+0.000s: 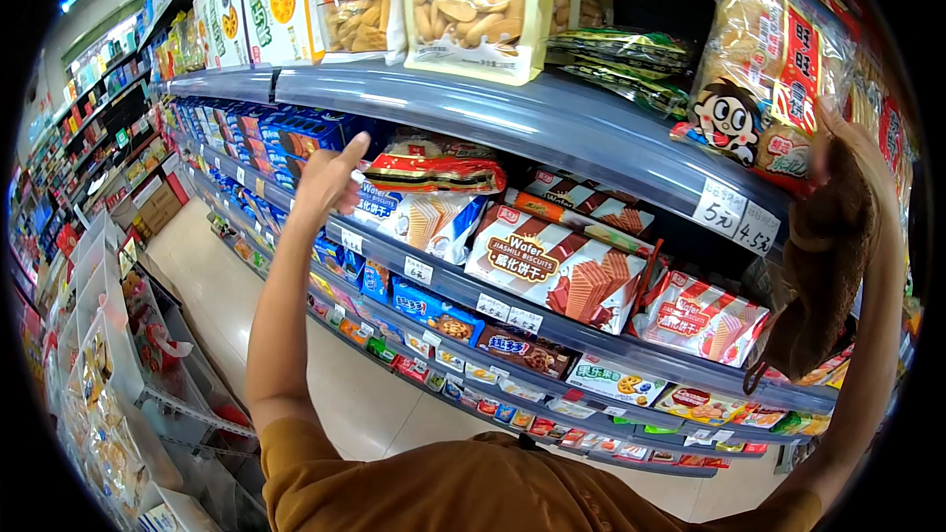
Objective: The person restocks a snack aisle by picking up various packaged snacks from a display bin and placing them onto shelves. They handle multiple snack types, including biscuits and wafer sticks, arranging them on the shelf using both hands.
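My left hand [332, 176] is raised in front of the second shelf, thumb up, near blue biscuit boxes [295, 134] and a red-and-gold snack bag [436, 166]. Whether its curled fingers hold a small white thing cannot be told. My right hand [850, 137] is at the right, against a clear bag of rice crackers [776, 66] with a cartoon face, on the upper shelf. A brown cloth [828, 266] with a loop hangs from this hand. Below the shelf edge lie wafer biscuit packs [554, 262], brown-and-white, and red-and-white ones [698, 318].
The upper shelf's edge [473, 107] juts out over the lower shelves. Stand-up bags of biscuits [477, 11] and flat green packets [628, 59] rest on it. Clear bins [111, 355] with packaged snacks stand at the left, beside the tiled floor [214, 258]. Cartons [157, 203] sit farther off.
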A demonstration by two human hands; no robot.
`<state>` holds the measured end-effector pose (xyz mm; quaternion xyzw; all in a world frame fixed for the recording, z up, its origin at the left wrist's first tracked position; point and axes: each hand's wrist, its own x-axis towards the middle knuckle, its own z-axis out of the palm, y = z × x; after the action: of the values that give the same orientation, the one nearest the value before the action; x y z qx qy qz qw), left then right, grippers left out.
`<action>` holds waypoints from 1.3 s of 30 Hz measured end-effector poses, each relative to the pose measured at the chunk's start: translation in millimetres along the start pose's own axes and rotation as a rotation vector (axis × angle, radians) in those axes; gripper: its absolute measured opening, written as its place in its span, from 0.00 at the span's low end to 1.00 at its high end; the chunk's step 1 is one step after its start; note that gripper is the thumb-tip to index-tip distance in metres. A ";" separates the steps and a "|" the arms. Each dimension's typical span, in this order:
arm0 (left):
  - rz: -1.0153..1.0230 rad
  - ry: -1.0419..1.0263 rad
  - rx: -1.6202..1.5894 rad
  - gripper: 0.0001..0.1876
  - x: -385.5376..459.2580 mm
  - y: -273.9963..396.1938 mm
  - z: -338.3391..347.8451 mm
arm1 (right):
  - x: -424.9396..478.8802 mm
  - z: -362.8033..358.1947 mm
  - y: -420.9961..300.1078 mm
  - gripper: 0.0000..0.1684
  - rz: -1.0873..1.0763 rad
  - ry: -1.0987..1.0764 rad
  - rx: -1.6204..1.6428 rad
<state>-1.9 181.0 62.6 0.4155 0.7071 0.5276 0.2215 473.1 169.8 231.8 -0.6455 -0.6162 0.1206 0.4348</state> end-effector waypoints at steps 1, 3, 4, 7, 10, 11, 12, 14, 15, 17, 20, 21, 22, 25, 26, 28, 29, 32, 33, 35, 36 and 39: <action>-0.017 -0.017 0.037 0.37 7.4 1.6 5.1 | -1.2 2.4 -1.7 0.36 -0.004 0.019 0.005; -0.151 -0.151 0.031 0.35 28.4 4.2 13.3 | -0.9 6.9 -3.0 0.38 -0.009 0.054 0.013; -0.202 -0.232 -0.066 0.34 37.8 2.6 15.8 | 1.7 6.4 -1.7 0.38 -0.042 0.053 0.000; -0.335 -0.461 -0.270 0.32 57.6 0.6 24.4 | -3.6 2.8 -5.5 0.38 -0.055 -0.026 0.007; -0.397 -0.613 -0.249 0.33 62.2 5.1 36.7 | -1.7 -2.4 0.0 0.34 -0.033 -0.027 0.005; -0.438 -0.655 -0.235 0.27 72.2 2.6 39.7 | -0.6 -3.4 1.3 0.34 -0.036 -0.029 0.012; -0.441 -0.711 -0.451 0.22 86.5 -12.3 43.0 | 3.8 -0.9 2.4 0.34 -0.051 -0.045 0.029; -0.420 -0.778 -0.686 0.13 95.5 -18.3 45.4 | 7.0 0.8 4.9 0.34 -0.081 -0.048 0.066; -0.419 -0.755 -0.688 0.12 93.7 -16.5 46.5 | 6.9 1.3 6.8 0.34 -0.099 -0.041 0.091; -0.415 -0.707 -0.692 0.11 88.4 -16.2 49.5 | 5.8 -0.2 8.9 0.34 -0.099 -0.046 0.117; -0.343 -0.592 -0.710 0.11 80.8 -15.4 48.5 | 4.6 -2.0 9.1 0.34 -0.073 -0.064 0.104; -0.296 -0.567 -0.702 0.11 76.7 -14.8 47.3 | 4.8 -2.0 9.2 0.34 -0.080 -0.057 0.086; -0.286 -0.550 -0.718 0.11 72.3 -13.8 44.6 | 4.9 -1.6 9.0 0.34 -0.087 -0.050 0.069; -0.264 -0.507 -0.796 0.11 52.9 -8.1 33.7 | 1.9 2.8 7.6 0.35 -0.073 -0.027 0.099; -0.261 -0.492 -0.840 0.12 46.2 -7.4 30.2 | 2.0 3.4 8.2 0.35 -0.068 -0.026 0.100; -0.239 -0.479 -0.912 0.12 36.5 -14.6 23.7 | 3.1 3.1 8.7 0.35 -0.062 -0.026 0.102; -0.245 -0.478 -0.911 0.12 31.2 -21.0 17.8 | 3.9 3.9 7.9 0.35 -0.068 -0.028 0.092; -0.252 -0.516 -0.903 0.14 5.8 -38.4 5.2 | 8.2 2.1 10.9 0.35 -0.085 -0.031 0.070; -0.243 -0.552 -0.896 0.15 -8.6 -41.1 2.2 | 10.6 -2.8 16.0 0.36 -0.094 -0.030 0.068; -0.156 -0.564 -0.852 0.17 -29.0 -61.7 -5.2 | 9.7 -4.0 14.7 0.36 -0.104 -0.032 0.059; -0.170 -0.563 -0.878 0.18 -42.4 -68.4 -8.7 | 8.9 -2.8 15.0 0.36 -0.104 -0.041 0.061; -0.137 -0.489 -0.838 0.23 -76.0 -91.6 -20.2 | -0.4 1.5 5.9 0.35 -0.074 0.002 0.044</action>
<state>-7.3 98.2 -25.1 0.3550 0.3868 0.6378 0.5635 476.1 170.9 226.5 -0.6128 -0.6363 0.1173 0.4537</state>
